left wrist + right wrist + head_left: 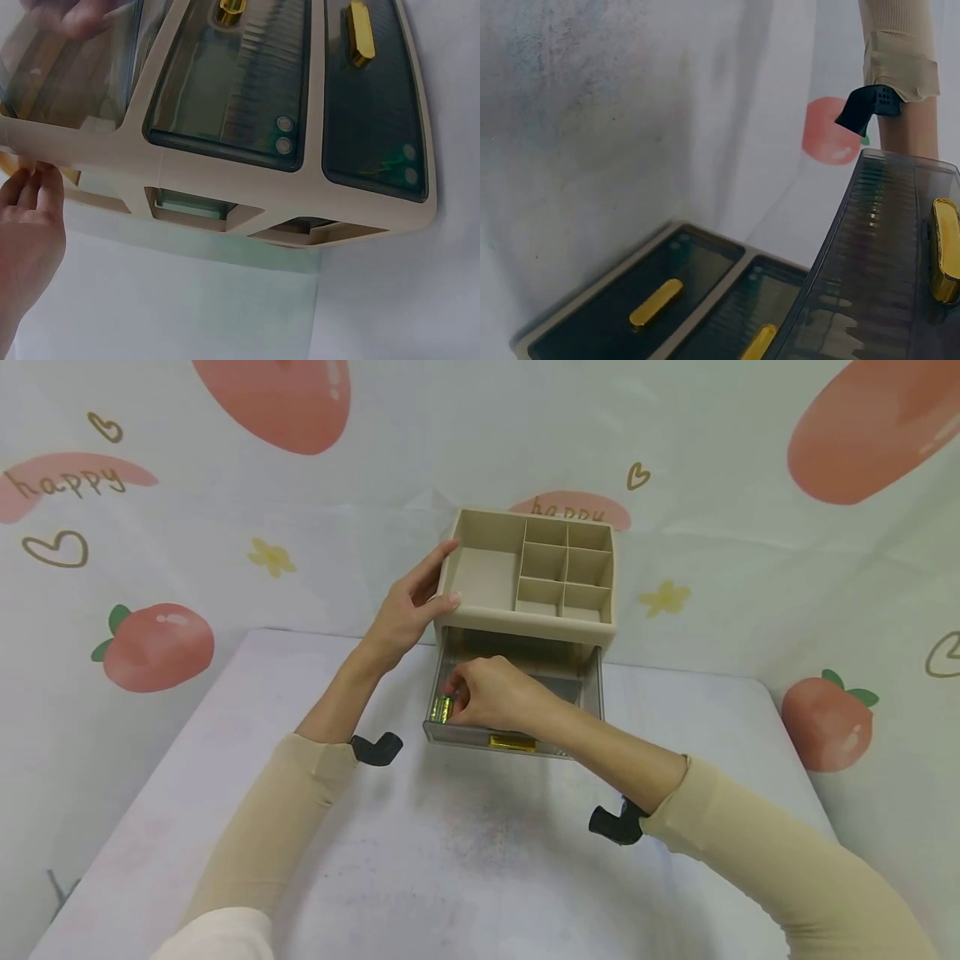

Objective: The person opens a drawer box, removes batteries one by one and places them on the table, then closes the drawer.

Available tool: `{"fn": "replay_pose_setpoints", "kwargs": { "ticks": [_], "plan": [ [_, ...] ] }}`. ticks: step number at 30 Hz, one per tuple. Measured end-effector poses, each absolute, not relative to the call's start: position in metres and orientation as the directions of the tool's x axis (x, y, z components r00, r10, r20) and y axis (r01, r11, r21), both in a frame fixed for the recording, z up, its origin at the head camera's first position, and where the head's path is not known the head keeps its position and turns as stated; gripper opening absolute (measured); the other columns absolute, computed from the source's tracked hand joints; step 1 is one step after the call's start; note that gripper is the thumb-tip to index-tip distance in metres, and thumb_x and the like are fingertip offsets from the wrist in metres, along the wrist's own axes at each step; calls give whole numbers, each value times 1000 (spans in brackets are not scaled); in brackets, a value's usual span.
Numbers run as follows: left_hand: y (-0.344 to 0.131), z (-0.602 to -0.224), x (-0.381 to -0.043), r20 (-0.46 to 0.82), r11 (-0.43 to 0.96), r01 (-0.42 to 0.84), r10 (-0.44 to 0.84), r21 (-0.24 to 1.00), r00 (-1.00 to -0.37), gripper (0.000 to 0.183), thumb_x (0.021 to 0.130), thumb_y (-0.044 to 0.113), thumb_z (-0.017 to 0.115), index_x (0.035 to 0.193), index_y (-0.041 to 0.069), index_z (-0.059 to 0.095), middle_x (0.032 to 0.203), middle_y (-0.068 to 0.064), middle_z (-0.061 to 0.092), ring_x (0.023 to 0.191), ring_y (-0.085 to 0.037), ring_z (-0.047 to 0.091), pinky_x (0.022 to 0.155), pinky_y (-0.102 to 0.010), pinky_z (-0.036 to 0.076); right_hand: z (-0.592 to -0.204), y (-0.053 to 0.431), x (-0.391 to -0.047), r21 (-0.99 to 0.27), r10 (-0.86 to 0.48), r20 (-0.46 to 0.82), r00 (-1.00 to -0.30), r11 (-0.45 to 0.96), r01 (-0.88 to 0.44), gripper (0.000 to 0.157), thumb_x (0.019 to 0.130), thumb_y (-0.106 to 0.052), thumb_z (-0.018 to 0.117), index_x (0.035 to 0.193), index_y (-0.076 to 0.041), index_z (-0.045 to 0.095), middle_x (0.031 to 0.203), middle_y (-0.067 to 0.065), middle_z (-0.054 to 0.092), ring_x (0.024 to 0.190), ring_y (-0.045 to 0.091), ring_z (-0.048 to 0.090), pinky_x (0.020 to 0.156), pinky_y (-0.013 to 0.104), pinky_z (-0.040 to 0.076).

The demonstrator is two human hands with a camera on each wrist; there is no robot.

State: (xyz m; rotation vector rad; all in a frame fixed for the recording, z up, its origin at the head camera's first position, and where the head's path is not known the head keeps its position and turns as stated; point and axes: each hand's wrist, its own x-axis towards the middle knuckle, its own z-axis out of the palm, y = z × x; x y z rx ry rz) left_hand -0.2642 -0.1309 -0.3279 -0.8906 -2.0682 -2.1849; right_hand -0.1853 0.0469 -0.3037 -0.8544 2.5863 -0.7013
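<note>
A beige desktop drawer organizer (525,625) stands against the patterned backdrop, its top drawer (457,737) pulled out. My left hand (405,614) grips the organizer's left side, thumb over the front top edge and fingers along the side wall; the left wrist view shows the fingers of this hand (30,225) at the beige frame. Inside the drawer's front left corner, my right hand (498,693) has its fingers curled and pinches at a small shiny green-and-gold piece (447,708). The fingertips partly cover it. The right hand is out of sight in the right wrist view.
Open compartments (566,564) divide the organizer's top. Below the pulled-out drawer are closed dark drawers with gold handles (656,301). A gold handle (512,742) marks the open drawer's front. The pale table (480,860) stretches toward me.
</note>
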Motion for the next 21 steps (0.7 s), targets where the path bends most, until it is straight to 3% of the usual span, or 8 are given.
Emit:
{"fn": "replay_pose_setpoints", "kwargs": {
  "ticks": [10,16,21],
  "plan": [
    [-129,-317,-254,389,-125,371,385,920,-837,68,97,3,55,158,10,27,163,-13,23,146,-30,29,111,-36,35,-305,49,-184,-540,-609,-102,-787,698,-470,31,80,-18,82,106,-5,71,72,-7,68,70,7,63,74,23,53],
    [-130,-318,-256,385,-119,369,383,922,-839,67,97,4,56,158,12,29,163,-8,24,146,-25,29,114,-39,32,-305,49,-184,-570,-590,-60,-805,682,-457,34,80,-20,83,108,-4,71,70,-9,68,66,6,63,69,23,52],
    [-128,-316,-254,382,-120,365,387,923,-839,68,97,3,55,158,9,26,163,-12,21,147,-29,27,113,-38,32,-305,49,-183,-575,-597,-64,-800,677,-460,36,79,-18,85,109,-3,70,72,-7,68,67,6,63,70,22,52]
  ]
}}
